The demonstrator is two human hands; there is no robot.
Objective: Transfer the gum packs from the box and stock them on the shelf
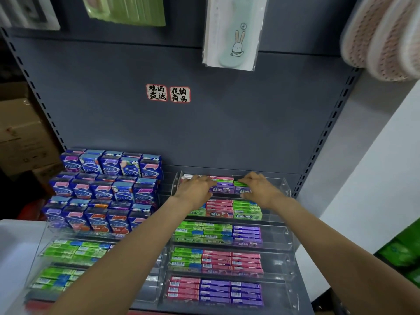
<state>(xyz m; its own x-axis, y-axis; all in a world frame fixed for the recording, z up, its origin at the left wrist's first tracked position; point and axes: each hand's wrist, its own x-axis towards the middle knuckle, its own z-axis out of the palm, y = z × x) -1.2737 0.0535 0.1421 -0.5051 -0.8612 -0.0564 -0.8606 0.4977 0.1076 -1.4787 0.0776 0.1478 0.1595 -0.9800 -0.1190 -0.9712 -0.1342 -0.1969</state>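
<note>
A clear acrylic tiered rack (286,243) stands on the grey shelf, its tiers filled with flat gum packs in green, pink and purple. Both my hands reach to the top tier at the back. My left hand (197,185) lies over the packs at the tier's left, fingers bent down onto them. My right hand (256,185) holds the green and purple gum packs (243,188) at the tier's right, thumb at their front edge. Purple packs (221,188) sit between the hands. No box is in view.
Stacked blue gum cartons (109,189) fill the shelf's left. A second clear rack (68,264) with green packs stands front left. Hanging goods (233,30) dangle above. Brown cardboard boxes (20,137) sit beyond the left upright, a white wall (375,178) right.
</note>
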